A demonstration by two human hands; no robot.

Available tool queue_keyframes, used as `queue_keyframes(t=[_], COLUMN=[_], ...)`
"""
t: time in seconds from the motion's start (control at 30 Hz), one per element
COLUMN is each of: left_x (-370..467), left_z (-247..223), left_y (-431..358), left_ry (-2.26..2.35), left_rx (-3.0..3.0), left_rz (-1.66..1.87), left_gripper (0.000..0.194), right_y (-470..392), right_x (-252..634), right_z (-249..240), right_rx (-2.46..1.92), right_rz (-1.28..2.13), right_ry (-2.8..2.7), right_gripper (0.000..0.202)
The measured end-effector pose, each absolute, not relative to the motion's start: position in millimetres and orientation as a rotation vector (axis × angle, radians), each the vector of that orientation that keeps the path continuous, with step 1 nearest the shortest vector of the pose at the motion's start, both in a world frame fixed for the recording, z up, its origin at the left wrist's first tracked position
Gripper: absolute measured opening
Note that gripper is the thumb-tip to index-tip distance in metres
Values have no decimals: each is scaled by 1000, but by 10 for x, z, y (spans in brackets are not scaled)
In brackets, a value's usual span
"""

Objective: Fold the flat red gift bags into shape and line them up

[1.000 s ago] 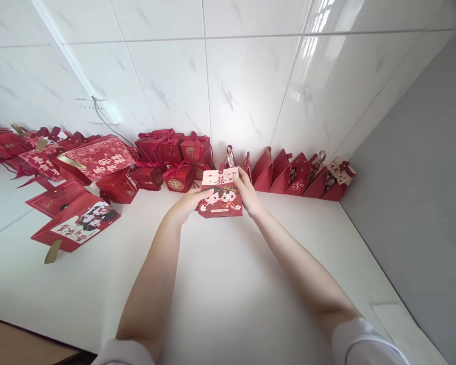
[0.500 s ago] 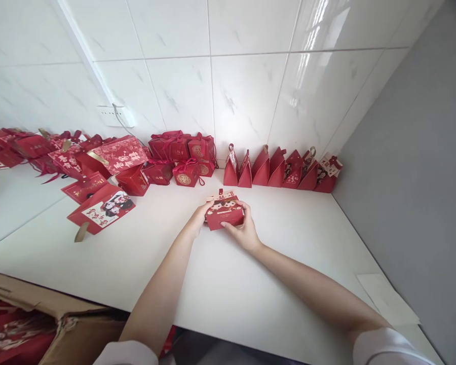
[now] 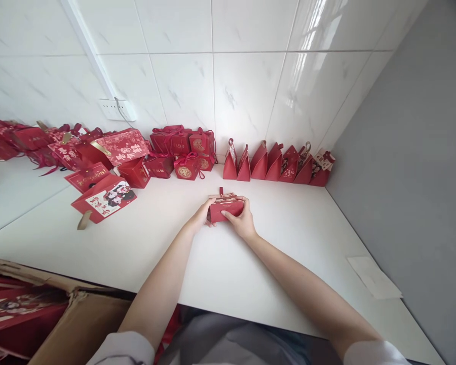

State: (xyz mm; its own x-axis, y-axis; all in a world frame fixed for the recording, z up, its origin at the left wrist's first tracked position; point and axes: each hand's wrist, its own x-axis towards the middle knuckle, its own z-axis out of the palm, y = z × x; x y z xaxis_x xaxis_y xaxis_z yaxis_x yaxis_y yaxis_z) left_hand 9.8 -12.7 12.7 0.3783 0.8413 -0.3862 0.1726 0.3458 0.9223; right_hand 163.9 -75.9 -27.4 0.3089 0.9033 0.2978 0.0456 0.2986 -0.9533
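A small red gift box (image 3: 224, 211) with a short strap on top is held between both hands over the middle of the white table. My left hand (image 3: 202, 217) grips its left side, with fingers partly hidden behind it. On the right side, my right hand (image 3: 243, 218) holds it, its thumb on the plain red front and its fingers at the top right edge. Behind the box, a row of pointed red boxes (image 3: 274, 165) stands along the wall.
Ribboned red boxes (image 3: 187, 167) are stacked left of centre by the wall. Farther left lie a printed box (image 3: 108, 198) and several others. An open carton (image 3: 87, 324) of red boxes sits at lower left. A white sheet (image 3: 373, 276) lies at right.
The held box has tipped, so its printed face shows less and its plain red front more. Both hands have stayed on it. The camera view has shifted slightly.
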Motion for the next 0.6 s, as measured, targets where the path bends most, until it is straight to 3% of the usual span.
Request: queue_keyframes(t=[0.37,0.6], left_x=[176,139], left_z=[328,308], left_y=[-240,-221], left_ry=[1106,1155], left_rx=[1153,1105], left_rz=[673,659], left_gripper=[53,54], right_y=[-885,-821], right_x=[1683,1746], right_z=[-232,-215], right_rx=[-1070,-1091], right_rz=[844,907], right_ry=[-995,-976], right_gripper=[41,53])
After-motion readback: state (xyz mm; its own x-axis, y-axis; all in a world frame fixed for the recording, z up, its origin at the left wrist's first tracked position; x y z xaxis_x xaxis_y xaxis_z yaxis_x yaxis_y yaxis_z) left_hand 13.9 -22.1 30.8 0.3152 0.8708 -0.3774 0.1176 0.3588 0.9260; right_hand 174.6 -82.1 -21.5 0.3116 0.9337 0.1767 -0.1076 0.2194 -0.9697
